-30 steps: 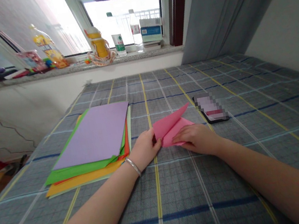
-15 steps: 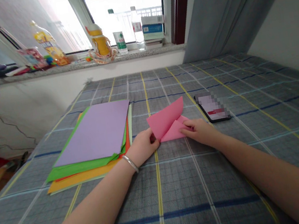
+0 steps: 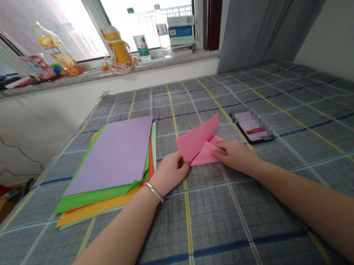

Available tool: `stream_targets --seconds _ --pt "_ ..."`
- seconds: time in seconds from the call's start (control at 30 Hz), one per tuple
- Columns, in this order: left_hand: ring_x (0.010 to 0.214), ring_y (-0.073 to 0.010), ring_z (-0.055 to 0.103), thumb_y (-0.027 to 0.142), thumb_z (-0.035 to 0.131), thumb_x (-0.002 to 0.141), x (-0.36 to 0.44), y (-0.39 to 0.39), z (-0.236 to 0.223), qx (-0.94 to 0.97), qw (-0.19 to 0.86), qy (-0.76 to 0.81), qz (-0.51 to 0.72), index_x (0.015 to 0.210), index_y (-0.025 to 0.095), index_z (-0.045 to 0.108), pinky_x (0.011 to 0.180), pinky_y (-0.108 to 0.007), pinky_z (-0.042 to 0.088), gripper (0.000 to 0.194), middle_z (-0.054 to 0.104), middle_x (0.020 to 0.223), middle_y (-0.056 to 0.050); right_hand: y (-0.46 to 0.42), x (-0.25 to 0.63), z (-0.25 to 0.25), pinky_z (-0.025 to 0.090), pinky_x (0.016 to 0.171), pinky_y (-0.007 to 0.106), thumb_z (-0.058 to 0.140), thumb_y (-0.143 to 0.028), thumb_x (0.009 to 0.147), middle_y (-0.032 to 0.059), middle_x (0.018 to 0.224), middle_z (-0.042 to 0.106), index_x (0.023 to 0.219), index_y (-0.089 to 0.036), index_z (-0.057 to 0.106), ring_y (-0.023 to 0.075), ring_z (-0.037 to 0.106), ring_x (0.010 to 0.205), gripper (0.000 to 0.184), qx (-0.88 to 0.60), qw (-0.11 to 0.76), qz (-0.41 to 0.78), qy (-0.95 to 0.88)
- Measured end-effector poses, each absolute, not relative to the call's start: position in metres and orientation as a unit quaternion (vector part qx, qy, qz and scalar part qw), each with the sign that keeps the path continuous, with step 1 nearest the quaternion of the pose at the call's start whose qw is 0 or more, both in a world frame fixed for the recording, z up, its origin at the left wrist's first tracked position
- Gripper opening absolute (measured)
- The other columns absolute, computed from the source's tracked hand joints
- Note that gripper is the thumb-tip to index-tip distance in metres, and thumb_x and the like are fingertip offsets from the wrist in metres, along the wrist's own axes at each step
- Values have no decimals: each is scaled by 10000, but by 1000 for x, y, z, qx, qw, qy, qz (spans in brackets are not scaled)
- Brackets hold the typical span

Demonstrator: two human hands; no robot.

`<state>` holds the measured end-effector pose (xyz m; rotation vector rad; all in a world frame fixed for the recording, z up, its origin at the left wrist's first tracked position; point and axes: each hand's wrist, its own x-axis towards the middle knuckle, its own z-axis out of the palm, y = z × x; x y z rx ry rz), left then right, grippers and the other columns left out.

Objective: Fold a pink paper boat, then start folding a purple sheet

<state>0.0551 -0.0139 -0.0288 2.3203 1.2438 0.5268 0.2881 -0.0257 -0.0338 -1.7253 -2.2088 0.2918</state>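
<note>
Folding is, as I judge it, the step in hand on the layered sheet of bright pink paper [image 3: 199, 141]; the next move calls for steadying the lower layer while guiding the raised flap [image 3: 199, 135]. It sits between my two hands on the grey plaid cloth [image 3: 219, 220]. My left thumb and fingers [image 3: 184, 169] pinch its near left corner; my right hand [image 3: 237, 155] pinches its right end, the flap tilting up beyond my fingertips.
</note>
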Motion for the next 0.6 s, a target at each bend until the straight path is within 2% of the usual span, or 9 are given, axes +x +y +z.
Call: stream_targets --seconds 0.1,0.2,0.37,0.6 --pt "656 -164 576 304 497 877 59 -15 -31 836 196 479 186 904 168 641 594 -257 402 201 663 780 -32 -26 287 -33 241 514 265 461 -413 879 15 661 613 725 -218 582 145 478 565 277 -617 153 98 -766" --pt "654 -177 588 329 525 874 64 -15 -34 834 154 500 176 867 167 658 601 -265 405 210 663 754 -43 -27 285 -32 237 516 267 464 -410 872 20 670 620 732 -217 585 148 488 576 268 -626 148 92 -760" --pt "724 -207 623 352 558 864 68 -15 -36 831 112 523 153 892 156 672 650 -280 428 228 681 785 -70 -28 281 -29 211 508 268 461 -419 859 22 672 626 724 -211 572 144 497 577 272 -662 130 79 -734" --pt "739 -203 632 360 583 845 68 -15 -37 818 116 542 155 977 161 668 638 -271 417 254 697 838 -70 -29 279 -26 183 505 280 421 -420 874 26 676 651 710 -213 578 157 542 586 308 -682 80 42 -726"
